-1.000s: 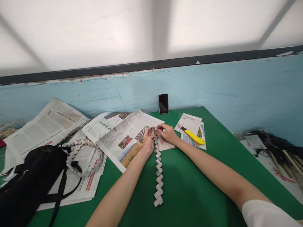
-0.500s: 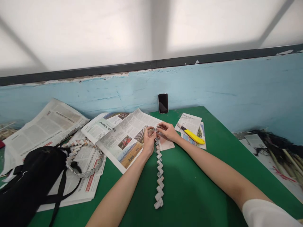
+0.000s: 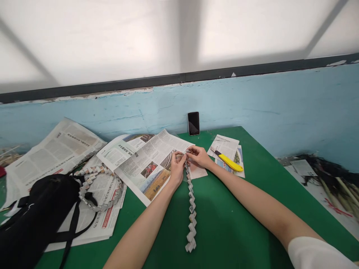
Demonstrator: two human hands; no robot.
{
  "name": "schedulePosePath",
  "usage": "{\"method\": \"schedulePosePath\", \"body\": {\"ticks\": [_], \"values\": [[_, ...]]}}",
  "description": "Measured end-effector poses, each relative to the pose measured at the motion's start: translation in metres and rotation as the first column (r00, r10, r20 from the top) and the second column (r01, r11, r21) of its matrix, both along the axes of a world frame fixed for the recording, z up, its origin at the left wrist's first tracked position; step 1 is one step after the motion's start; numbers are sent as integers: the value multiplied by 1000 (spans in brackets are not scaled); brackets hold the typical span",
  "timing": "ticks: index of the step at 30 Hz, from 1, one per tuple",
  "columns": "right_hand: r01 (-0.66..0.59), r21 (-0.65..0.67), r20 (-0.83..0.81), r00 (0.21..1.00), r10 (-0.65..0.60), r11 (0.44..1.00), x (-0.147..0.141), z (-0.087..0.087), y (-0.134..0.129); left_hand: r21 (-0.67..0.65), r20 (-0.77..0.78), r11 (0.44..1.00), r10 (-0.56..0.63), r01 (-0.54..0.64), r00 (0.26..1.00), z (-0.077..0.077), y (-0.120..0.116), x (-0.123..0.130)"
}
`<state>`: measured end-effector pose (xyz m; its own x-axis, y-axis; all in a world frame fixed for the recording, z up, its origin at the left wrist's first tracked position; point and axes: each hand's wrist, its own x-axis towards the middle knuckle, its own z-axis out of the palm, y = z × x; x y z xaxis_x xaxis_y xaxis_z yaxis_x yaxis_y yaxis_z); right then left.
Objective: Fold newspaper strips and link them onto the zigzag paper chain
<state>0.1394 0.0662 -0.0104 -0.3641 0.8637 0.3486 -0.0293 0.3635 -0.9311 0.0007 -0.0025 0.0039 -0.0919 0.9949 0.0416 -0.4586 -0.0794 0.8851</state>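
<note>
Grips, in a close fingertip pinch of left hand (image 3: 177,170) and right hand (image 3: 200,156), the far end of a long zigzag chain of folded grey-white paper links (image 3: 192,206), trailing over the flat green tabletop (image 3: 238,228). Compared with half a second ago, lies slightly further right at the near tail and rolled more edge-on. Probably turns with fingerwork at the tip; too small there to tell link placement.

Phone (image 3: 193,123) — upright by blue wall (image 3: 238,101); black bag (image 3: 45,209) — left
</note>
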Motion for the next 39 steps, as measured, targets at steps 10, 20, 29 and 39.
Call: {"method": "schedulePosePath", "body": {"ticks": [10, 20, 29, 39], "values": [[-19, 25, 39, 999, 18, 1000, 1, 1, -1, -11, 37, 1000, -14, 14, 999, 0, 0, 0], [-37, 49, 32, 999, 36, 998, 0, 3, -3, -7, 54, 1000, -13, 14, 998, -3, 1, -1], [-42, 69, 65, 997, 37, 997, 2, 6, -4, -25, 64, 1000, -11, 13, 998, 0, 0, 0], [0, 74, 82, 997, -6, 997, 0, 0, -2, -49, 136, 999, -8, 15, 991, 3, 0, -1]]}}
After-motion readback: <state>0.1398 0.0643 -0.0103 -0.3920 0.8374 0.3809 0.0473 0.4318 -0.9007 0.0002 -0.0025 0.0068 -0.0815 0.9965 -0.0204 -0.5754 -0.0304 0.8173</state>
